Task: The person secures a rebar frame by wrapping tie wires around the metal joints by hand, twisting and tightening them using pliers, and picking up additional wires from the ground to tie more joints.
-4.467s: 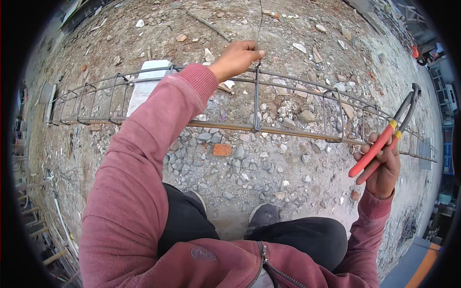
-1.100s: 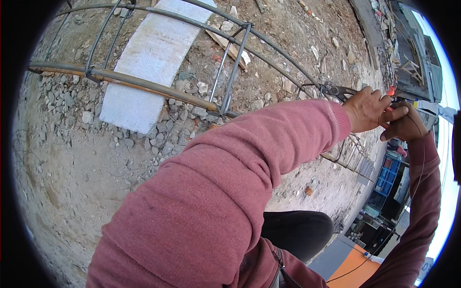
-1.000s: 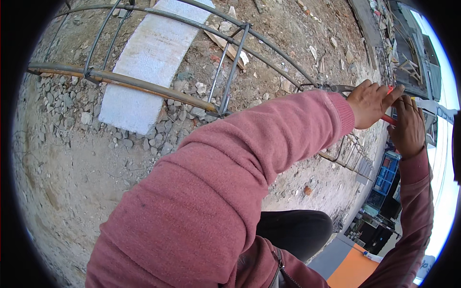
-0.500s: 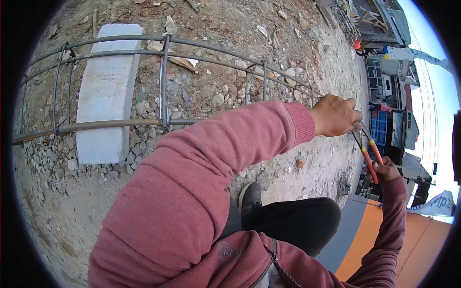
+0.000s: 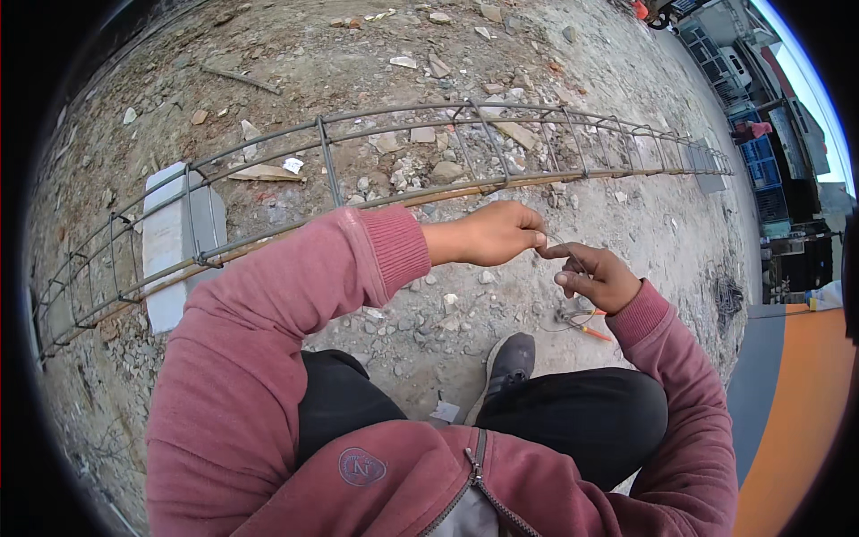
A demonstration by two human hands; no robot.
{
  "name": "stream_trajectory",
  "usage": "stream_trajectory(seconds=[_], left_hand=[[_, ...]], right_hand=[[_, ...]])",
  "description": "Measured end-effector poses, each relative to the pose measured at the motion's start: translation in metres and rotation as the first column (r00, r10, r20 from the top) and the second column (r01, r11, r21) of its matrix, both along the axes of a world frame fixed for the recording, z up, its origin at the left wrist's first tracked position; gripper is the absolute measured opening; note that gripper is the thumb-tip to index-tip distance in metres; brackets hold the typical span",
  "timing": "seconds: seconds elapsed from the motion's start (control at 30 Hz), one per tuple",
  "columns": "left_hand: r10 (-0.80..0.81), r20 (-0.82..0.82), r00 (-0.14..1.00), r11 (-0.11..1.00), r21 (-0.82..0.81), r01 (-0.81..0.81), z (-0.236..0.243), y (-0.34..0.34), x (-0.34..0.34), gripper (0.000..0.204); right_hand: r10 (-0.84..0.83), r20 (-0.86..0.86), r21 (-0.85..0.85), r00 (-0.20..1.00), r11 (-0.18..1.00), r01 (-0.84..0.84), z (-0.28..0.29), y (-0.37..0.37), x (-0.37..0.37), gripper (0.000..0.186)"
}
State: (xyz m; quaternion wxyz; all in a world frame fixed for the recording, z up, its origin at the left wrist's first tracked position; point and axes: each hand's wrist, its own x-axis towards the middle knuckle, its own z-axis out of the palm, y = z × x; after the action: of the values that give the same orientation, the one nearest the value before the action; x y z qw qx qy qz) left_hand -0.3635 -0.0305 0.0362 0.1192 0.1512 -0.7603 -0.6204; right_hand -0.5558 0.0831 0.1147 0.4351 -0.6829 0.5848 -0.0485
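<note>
My left hand (image 5: 497, 234) is closed in a pinch on a thin wire (image 5: 565, 245), in front of a long rebar cage (image 5: 328, 161). The wire runs across to my right hand (image 5: 601, 279), whose thumb and curled fingers close on it while its index finger reaches toward the left fingertips. Below the right hand, a pair of pliers with orange handles (image 5: 596, 333) lies on the ground. The cage, made of long bars with stirrups around them, crosses from the left rim to the far right.
A white block (image 5: 163, 246) sits under the cage at left, and a grey block (image 5: 709, 172) at its far end. Stones and rubble cover the ground. My shoe (image 5: 512, 362) stands below my hands. A dark wire tangle (image 5: 727, 295) lies near the orange-grey wall (image 5: 810, 385).
The pliers have left my right hand and now lie on the ground. Both hands have come closer to my body and together. The view has turned, showing more of the cage.
</note>
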Motion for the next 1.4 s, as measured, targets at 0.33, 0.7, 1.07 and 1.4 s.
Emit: stream_trajectory(seconds=[0.33,0.7,1.07,1.4], left_hand=[[-0.168,0.415,0.894,0.889,-0.328,0.320,-0.012,-0.006,0.019,0.032],[-0.011,0.293,0.956,0.965,0.253,-0.067,-0.030,0.035,-0.049,0.031],[0.605,0.263,0.751,0.664,-0.688,-0.294,0.026,-0.034,-0.026,0.021],[0.634,0.418,0.650,0.667,0.130,-0.734,-0.005,-0.051,-0.047,0.023]], right_hand=[[-0.421,0.273,0.179,0.865,0.906,0.384,-0.081,0.043,-0.153,0.019],[-0.080,0.575,-0.044,0.814,0.991,0.129,-0.134,-0.013,-0.131,0.021],[-0.049,0.771,0.237,0.635,0.947,-0.215,-0.168,-0.062,-0.067,0.023],[-0.378,0.733,0.337,0.565,0.924,0.181,-0.161,-0.035,-0.087,0.019]])
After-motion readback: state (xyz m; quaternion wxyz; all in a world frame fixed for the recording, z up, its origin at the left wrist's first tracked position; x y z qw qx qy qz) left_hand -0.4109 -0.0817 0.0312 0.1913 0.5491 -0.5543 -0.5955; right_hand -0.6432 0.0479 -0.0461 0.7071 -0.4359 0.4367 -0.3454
